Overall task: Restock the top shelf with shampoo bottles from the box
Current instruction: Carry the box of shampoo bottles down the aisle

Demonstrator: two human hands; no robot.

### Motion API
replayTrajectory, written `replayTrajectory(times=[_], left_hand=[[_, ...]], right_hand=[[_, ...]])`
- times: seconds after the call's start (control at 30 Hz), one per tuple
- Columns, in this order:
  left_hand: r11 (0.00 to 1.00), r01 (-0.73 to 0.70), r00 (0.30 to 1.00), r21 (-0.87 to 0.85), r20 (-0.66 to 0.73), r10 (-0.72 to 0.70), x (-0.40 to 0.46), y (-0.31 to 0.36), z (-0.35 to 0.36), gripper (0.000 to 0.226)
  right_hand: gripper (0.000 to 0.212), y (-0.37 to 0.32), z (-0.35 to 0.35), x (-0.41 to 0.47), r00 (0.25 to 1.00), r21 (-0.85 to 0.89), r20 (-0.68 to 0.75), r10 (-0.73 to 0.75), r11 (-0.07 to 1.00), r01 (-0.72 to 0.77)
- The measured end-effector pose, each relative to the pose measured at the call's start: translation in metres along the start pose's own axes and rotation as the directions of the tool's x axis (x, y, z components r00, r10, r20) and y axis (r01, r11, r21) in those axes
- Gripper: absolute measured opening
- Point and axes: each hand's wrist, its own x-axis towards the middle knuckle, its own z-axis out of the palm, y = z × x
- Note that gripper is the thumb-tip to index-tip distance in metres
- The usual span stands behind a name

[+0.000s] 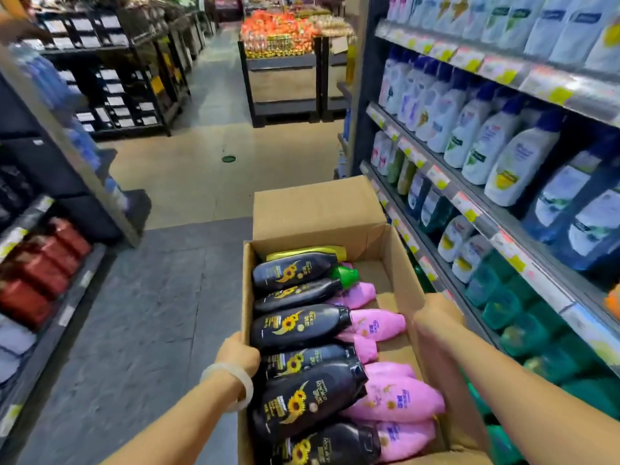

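from my remote seat i see a shop aisle with an open cardboard box (396, 263) carried at waist height, both arms stretched to it. the left hand (239, 355) grips the box's left wall, fingers curled over the rim, a pale bangle (235, 380) on that wrist. the right hand (436, 317) is blurred against the box's right wall; it looks clamped on the cardboard edge, though the fingers themselves i cannot make out clearly. inside the box, black shampoo bottles (302, 323) with sunflower labels lie on their sides in a row along the left wall, and pink bottles (392, 394) lie beside them toward the right wall. at the far end of the box a bottle with a green cap (345, 275) and a gold-coloured bottle (308, 253) lie near the raised far flap. just right of the box stands the shelving unit (496, 209), its tiers lined with white bottles with blue caps (516, 162), darker blue packs and green ones lower down, yellow price tags (469, 214) along the edges. the uppermost tier in view, up and right of the box, holds pale bottles; its top runs out of frame. left of the box, across the grey floor (141, 313), low shelves carry red packs (43, 273). beyond the box a display of orange goods (278, 31) stands at the aisle's end.
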Motion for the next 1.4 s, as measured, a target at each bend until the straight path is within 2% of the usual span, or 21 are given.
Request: replayTrajectory(times=[0.27, 0.47, 0.7, 0.87, 1.03, 1.17, 1.23, 1.33, 1.4], left_hand=[[0.994, 0.105, 0.994, 0.032, 0.026, -0.106, 0.174, 0.076, 0.081, 0.033], [0.990, 0.132, 0.991, 0.052, 0.014, -0.132, 0.295, 0.090, 0.149, 0.024], [0.988, 0.156, 0.987, 0.012, 0.039, -0.157, 0.434, 0.039, 0.250, 0.026], [0.971, 0.227, 0.973, -0.078, 0.049, -0.224, 0.512, -0.022, 0.338, 0.031], [0.968, 0.248, 0.968, -0.043, 0.058, -0.246, 0.575, -0.066, 0.415, 0.028], [0.962, 0.273, 0.962, -0.011, 0.030, -0.273, 0.614, -0.084, 0.464, 0.030], [0.965, 0.263, 0.965, 0.007, 0.022, -0.263, 0.622, -0.090, 0.487, 0.037], [0.969, 0.246, 0.969, 0.003, 0.005, -0.246, 0.626, -0.094, 0.513, 0.046], [0.971, 0.236, 0.972, 0.040, -0.022, -0.235, 0.626, -0.092, 0.519, 0.047]], right_hand=[[0.029, -0.057, 0.042, 0.213, 0.994, -0.013, 0.106, 0.013, 1.000, -0.012], [0.025, -0.072, 0.110, 0.336, 0.992, -0.020, 0.122, 0.026, 1.000, -0.023], [0.022, -0.051, 0.237, 0.455, 0.991, -0.044, 0.117, 0.060, 0.998, -0.055], [0.025, -0.019, 0.332, 0.531, 0.995, -0.065, 0.104, -0.011, 0.998, 0.018], [0.028, 0.007, 0.411, 0.596, 0.996, -0.078, 0.086, -0.015, 0.997, 0.022], [0.034, 0.024, 0.456, 0.639, 0.995, -0.077, 0.070, -0.068, 0.994, 0.073], [0.035, 0.033, 0.474, 0.653, 0.992, -0.141, 0.059, -0.113, 0.983, 0.120], [0.033, 0.039, 0.493, 0.668, 0.994, -0.227, -0.081, -0.067, 0.973, 0.047], [0.035, 0.036, 0.494, 0.672, 0.992, -0.233, -0.117, -0.043, 0.972, 0.014]])
